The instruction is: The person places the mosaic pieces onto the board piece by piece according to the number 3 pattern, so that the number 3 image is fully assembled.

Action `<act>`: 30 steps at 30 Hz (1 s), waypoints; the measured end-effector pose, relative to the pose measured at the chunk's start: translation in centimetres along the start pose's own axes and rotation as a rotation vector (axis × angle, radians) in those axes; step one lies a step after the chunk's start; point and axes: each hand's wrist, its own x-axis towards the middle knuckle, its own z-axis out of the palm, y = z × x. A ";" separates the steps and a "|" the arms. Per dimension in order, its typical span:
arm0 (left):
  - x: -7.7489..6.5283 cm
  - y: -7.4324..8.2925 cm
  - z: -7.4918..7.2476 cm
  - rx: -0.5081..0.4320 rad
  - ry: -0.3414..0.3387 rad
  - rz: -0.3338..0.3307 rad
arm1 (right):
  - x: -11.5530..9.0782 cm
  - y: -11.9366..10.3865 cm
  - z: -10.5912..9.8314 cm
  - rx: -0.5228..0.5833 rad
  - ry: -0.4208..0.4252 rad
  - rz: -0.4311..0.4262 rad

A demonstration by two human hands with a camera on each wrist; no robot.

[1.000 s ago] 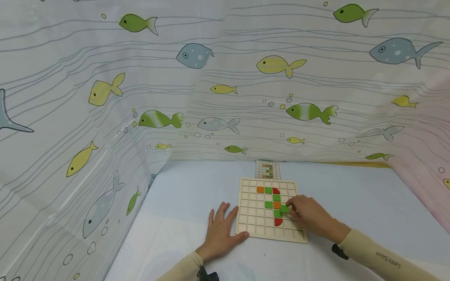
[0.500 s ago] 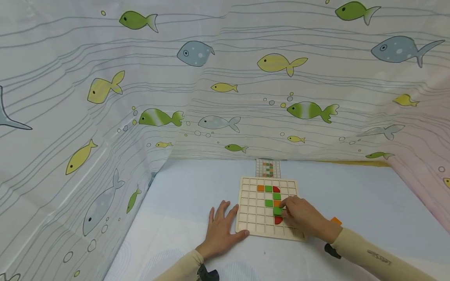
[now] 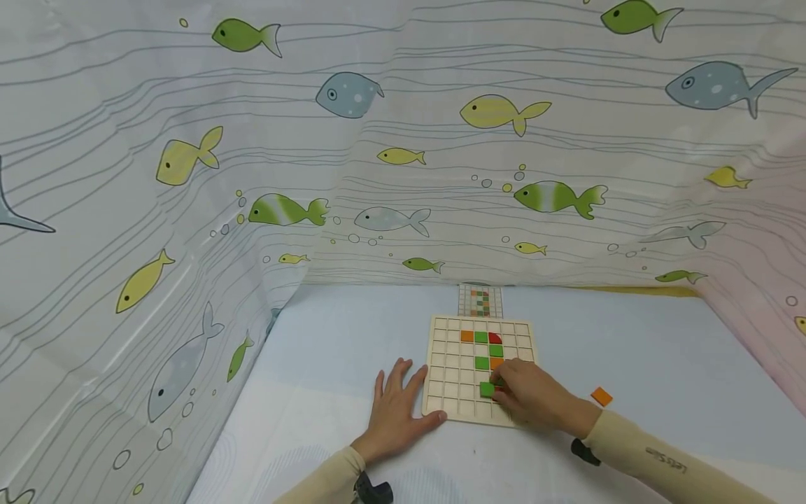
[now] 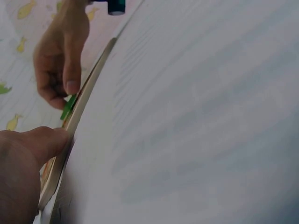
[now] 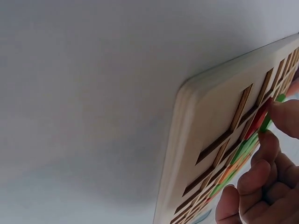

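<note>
My right hand [image 3: 535, 393] pinches a green square tile [image 3: 486, 390] between thumb and fingers, low over the wooden grid board [image 3: 448, 388]. In the right wrist view this tile [image 5: 266, 123] is tilted on edge beside a red tile [image 5: 256, 119] set in the grid. On the board lie an orange tile [image 3: 467, 337], several green tiles [image 3: 481, 363] and a rounded red tile [image 3: 495, 339]. The right fingers partly hide the lower tiles. My left hand [image 3: 393, 420] is spread on the cloth at the board's left side, its thumb [image 4: 56, 140] at the board's edge.
A small pattern card [image 3: 463, 302] with a coloured grid lies just behind the board. One loose orange tile [image 3: 602, 397] is on the pale cloth [image 3: 661, 364] to the right. A fish-print curtain [image 3: 441, 238] surrounds the table at back and sides.
My right hand has carried the green tile left and toward me across the board. The loose orange tile, hidden before by the right wrist, now shows fully. The left hand has stayed put.
</note>
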 end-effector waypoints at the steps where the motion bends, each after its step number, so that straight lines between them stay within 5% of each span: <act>1: 0.0 0.0 0.0 0.001 -0.006 -0.006 | 0.1 0.0 0.0 -0.004 0.002 -0.008; 30: 0.1 0.2 -0.1 0.008 -0.021 -0.031 | 0.5 -0.3 0.6 -0.065 0.058 -0.051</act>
